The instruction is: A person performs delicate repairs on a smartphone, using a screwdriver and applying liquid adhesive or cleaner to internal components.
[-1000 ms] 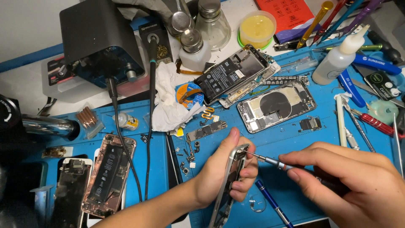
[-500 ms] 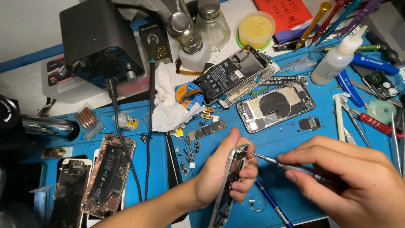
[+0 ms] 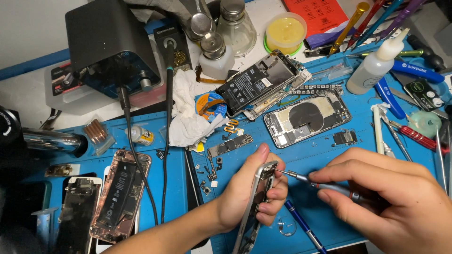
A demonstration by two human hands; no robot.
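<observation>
Crowding the blue mat (image 3: 325, 155): opened phones (image 3: 306, 115), tools, white cloth (image 3: 188, 117).

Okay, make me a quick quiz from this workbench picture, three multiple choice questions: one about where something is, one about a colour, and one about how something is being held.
1. Where does the round tub of yellow paste sit?
A. at the far edge of the bench, beyond the opened phones
B. beside the left hand
C. on the black station box

2. What colour is the work mat?
A. green
B. blue
C. grey

3. How is the phone frame held?
A. flat on the mat, untouched
C. in the right hand
B. on edge in the left hand

Answers: 1 A, it stands at the top by the glass jars. 2 B, the mat shows blue between the parts. 3 B, the left hand grips it while the right hand brings a screwdriver tip to its upper end.
</observation>
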